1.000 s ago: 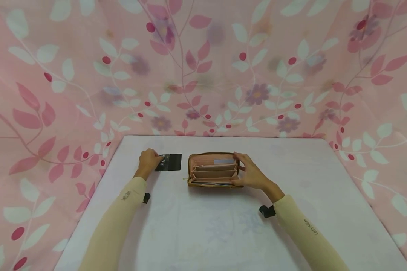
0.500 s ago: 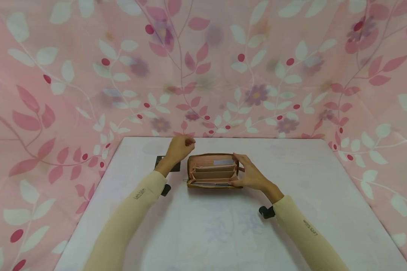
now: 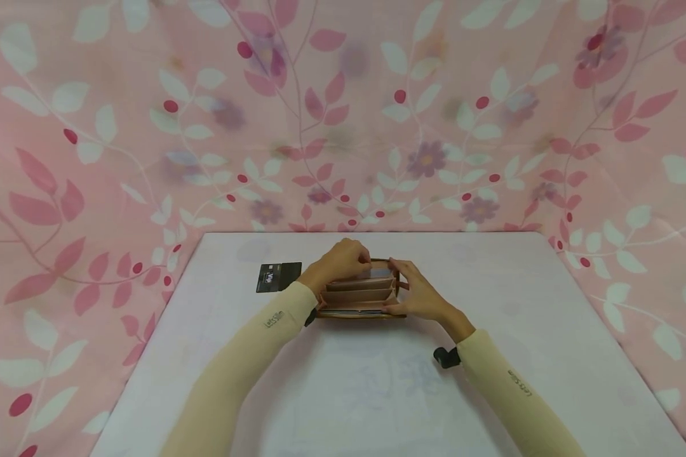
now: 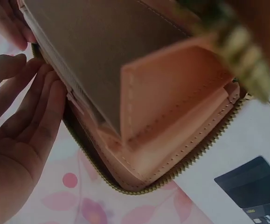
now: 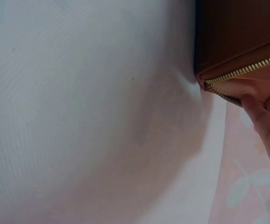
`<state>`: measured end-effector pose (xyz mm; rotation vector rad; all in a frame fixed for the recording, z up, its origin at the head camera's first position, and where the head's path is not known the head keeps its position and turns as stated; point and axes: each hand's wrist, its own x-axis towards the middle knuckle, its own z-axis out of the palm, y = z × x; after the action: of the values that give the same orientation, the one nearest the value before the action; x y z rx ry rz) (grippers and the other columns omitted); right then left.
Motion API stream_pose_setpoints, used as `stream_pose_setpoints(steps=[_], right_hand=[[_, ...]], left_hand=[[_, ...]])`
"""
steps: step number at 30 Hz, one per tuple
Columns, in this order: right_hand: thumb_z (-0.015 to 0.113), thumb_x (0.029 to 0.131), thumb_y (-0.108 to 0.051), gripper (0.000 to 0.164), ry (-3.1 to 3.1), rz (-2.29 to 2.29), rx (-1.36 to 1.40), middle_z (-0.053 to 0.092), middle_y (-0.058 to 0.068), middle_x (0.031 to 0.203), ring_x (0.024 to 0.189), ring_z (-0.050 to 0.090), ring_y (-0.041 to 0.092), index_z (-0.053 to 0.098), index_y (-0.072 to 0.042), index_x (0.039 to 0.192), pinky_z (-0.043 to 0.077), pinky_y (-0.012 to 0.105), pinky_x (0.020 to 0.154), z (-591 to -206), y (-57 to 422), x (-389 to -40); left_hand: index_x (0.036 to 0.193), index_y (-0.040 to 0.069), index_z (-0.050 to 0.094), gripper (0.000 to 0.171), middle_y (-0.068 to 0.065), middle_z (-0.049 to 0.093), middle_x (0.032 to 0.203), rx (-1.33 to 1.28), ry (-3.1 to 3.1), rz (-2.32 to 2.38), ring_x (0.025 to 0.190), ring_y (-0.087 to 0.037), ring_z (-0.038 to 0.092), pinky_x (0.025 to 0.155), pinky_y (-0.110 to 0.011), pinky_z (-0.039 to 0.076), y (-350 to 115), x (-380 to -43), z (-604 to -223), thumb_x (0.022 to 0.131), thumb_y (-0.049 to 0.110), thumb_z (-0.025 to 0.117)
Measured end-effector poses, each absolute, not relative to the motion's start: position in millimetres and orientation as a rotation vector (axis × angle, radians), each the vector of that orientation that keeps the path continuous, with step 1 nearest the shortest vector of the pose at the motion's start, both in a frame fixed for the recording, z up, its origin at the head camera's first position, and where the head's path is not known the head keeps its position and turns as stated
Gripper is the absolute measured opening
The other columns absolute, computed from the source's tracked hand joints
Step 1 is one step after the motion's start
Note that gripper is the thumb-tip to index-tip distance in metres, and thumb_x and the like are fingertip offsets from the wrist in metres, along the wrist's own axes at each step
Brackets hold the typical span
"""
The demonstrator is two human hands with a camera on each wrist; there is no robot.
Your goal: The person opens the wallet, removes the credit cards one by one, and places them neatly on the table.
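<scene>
An unzipped brown long wallet (image 3: 359,296) stands on the table, its pink lining and several compartments facing up. My right hand (image 3: 425,297) grips its right end, fingers at the back edge and thumb at the front; the right wrist view shows fingers (image 5: 260,114) at the zipped corner. My left hand (image 3: 343,257) reaches over the wallet's back left part. Seen from the left wrist, its fingers (image 4: 46,100) touch the wallet beside the zip pocket, with the thumb apart from them. A pale card (image 3: 380,273) shows in the back slot, close to the left fingertips.
Left of the wallet, a black card marked Vip (image 3: 269,278) lies on the white table (image 3: 343,387) with a plain dark panel (image 3: 289,273) beside it. More card edges (image 3: 354,311) line the wallet's front. Floral pink cloth (image 3: 320,127) hangs behind and at both sides.
My left hand has left the black Vip card and moved right, over the back of the wallet. The right hand keeps its grip on the wallet's right end.
</scene>
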<state>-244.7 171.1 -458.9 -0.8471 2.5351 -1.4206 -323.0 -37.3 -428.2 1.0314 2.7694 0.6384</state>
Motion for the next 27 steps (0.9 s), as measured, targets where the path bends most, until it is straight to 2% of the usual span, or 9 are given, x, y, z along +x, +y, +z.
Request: stream_pose_setpoints(steps=[2, 4, 11, 18, 21, 27], right_hand=[[0.078, 0.063, -0.027, 0.101, 2.529, -1.430, -0.858, 0.025, 0.020, 0.129, 0.117, 0.029, 0.035, 0.015, -0.003, 0.138, 0.033, 0.050, 0.089, -459.8, 171.2, -245.6], [0.078, 0.063, -0.026, 0.100, 2.525, -1.438, -0.868, 0.025, 0.021, 0.129, 0.117, 0.029, 0.036, 0.015, -0.003, 0.137, 0.034, 0.050, 0.089, -460.3, 171.1, -245.6], [0.077, 0.063, -0.027, 0.100, 2.532, -1.440, -0.860, 0.025, 0.020, 0.130, 0.119, 0.028, 0.036, 0.015, -0.004, 0.137, 0.035, 0.049, 0.088, -459.8, 171.8, -245.1], [0.077, 0.063, -0.026, 0.100, 2.534, -1.433, -0.862, 0.025, 0.020, 0.130, 0.119, 0.028, 0.035, 0.015, -0.003, 0.137, 0.034, 0.048, 0.089, -459.2, 172.0, -243.8], [0.078, 0.063, -0.023, 0.099, 2.534, -1.434, -0.870, 0.025, 0.020, 0.129, 0.118, 0.028, 0.036, 0.015, -0.002, 0.137, 0.034, 0.049, 0.089, -458.9, 171.8, -243.7], [0.078, 0.063, -0.015, 0.099, 2.527, -1.446, -0.876, 0.025, 0.020, 0.129, 0.115, 0.030, 0.035, 0.015, -0.003, 0.137, 0.035, 0.049, 0.089, -459.2, 172.1, -243.8]], left_hand=[[0.080, 0.009, 0.069, 0.015, 0.007, 0.057, 0.067, 1.034, 2.749, 0.592, 0.056, -0.007, 0.047, 0.052, -0.021, 0.041, -32.9, -323.6, -427.7, 0.082, 0.018, 0.057], [0.079, 0.008, 0.069, 0.014, 0.006, 0.056, 0.066, 1.027, 2.741, 0.553, 0.054, -0.007, 0.046, 0.052, -0.020, 0.040, -29.3, -323.4, -426.6, 0.082, 0.016, 0.057], [0.089, 0.008, 0.069, 0.015, 0.002, 0.063, 0.084, 1.030, 2.728, 0.413, 0.070, -0.008, 0.055, 0.065, -0.022, 0.046, -21.5, -322.0, -422.0, 0.083, 0.012, 0.056], [0.089, 0.008, 0.067, 0.014, 0.000, 0.063, 0.086, 1.056, 2.729, 0.283, 0.077, -0.012, 0.057, 0.069, -0.024, 0.046, -14.6, -323.9, -422.3, 0.082, 0.012, 0.056], [0.090, 0.009, 0.066, 0.013, 0.000, 0.062, 0.086, 1.043, 2.734, 0.249, 0.077, -0.012, 0.057, 0.068, -0.023, 0.046, -12.5, -324.3, -423.0, 0.082, 0.013, 0.057], [0.085, 0.010, 0.062, 0.012, 0.002, 0.059, 0.076, 0.948, 2.705, 0.214, 0.063, -0.011, 0.053, 0.056, -0.023, 0.044, -7.6, -324.6, -424.0, 0.085, 0.017, 0.052]])
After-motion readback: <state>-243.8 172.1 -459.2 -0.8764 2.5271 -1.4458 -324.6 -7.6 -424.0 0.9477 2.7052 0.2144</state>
